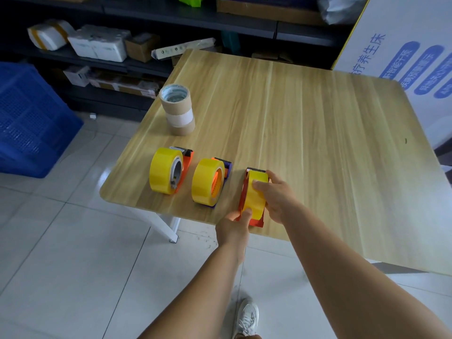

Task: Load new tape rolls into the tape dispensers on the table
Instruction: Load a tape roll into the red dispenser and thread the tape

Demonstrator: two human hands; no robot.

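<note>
Wooden table (305,113) near its front edge bears the red dispenser (244,192), left hand (234,223) pinching its frame, right hand (276,194) curled over the yellow tape roll (256,198), probably light, stiff and slick, best gripped across its rim.

A blue plastic crate (31,118) is seen on the tiled floor (73,253) at the left. Dark shelving (146,20) behind is stacked with white parcels (97,44) and cardboard boxes (141,46), and a white printed carton (403,50) is stood at the right.
</note>
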